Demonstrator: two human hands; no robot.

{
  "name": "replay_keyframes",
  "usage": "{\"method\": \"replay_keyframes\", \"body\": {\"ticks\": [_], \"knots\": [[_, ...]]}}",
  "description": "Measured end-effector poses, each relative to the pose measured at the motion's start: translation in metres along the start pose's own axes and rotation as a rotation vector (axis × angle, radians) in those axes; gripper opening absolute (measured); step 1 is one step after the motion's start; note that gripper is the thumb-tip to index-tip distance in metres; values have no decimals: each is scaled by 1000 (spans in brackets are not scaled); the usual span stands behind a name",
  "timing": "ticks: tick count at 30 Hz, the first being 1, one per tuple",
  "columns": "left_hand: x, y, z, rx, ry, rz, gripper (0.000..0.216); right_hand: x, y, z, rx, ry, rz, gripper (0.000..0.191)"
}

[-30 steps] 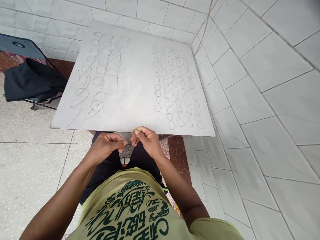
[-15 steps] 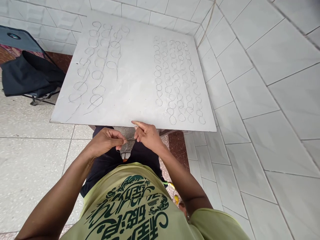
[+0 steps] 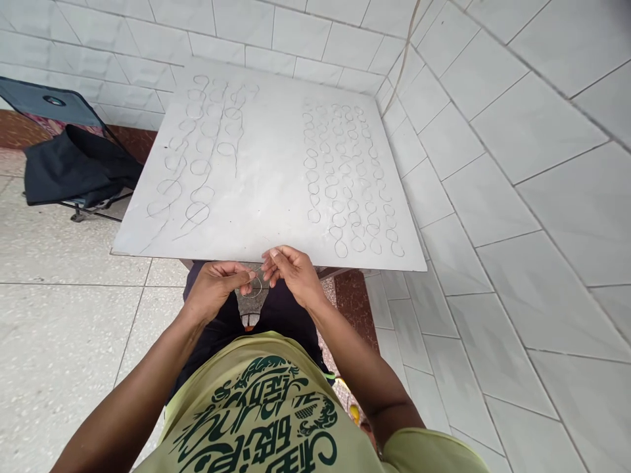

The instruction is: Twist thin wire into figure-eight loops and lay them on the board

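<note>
My left hand pinches a thin wire loop between thumb and fingertips, just below the near edge of the board. The loop hangs under the fingers, and a short end points up toward my right hand. My right hand is close beside it at the board's edge, its fingers slightly bent and apart; its fingertips come near the wire end, with no clear grip on it. The white board carries rows of single wire loops with long tails on the left and rows of small double-loop wire pieces on the right.
A folding chair with a black cloth over it stands left of the board. White tiled walls run along the back and right side. Pale floor tiles lie to the left.
My right hand's extended index finger has drawn back and its fingers have loosened from the wire. My left hand has shifted slightly right with the loop. The view has tilted up a little.
</note>
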State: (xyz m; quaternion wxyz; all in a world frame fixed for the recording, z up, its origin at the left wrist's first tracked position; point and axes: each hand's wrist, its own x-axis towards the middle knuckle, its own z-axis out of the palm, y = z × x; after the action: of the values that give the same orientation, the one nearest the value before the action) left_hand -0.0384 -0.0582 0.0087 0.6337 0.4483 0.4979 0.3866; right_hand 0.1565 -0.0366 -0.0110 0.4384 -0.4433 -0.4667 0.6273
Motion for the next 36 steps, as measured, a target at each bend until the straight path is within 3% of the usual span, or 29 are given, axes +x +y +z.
{"method": "replay_keyframes", "body": {"ticks": [6,12,20,24,31,34,36], "knots": [[2,3,-2,-14,-106,-60,18,-9,-5,0,-274,-75,-44,40],[4,-2,-4,-56,-151,-185,14,-9,-13,-9,-632,-128,-205,35],[3,-8,1,-130,10,-43,19,-14,-5,2,-263,-121,-22,36],[2,-13,8,-85,22,20,25,-19,7,14,-193,-5,-89,33],[-7,-15,7,94,95,12,36,-16,13,13,-152,34,-97,29],[-14,1,0,297,269,146,54,-16,6,6,-222,-14,-50,29],[-16,13,-5,449,291,259,59,-16,0,3,-285,-88,-15,27]]}}
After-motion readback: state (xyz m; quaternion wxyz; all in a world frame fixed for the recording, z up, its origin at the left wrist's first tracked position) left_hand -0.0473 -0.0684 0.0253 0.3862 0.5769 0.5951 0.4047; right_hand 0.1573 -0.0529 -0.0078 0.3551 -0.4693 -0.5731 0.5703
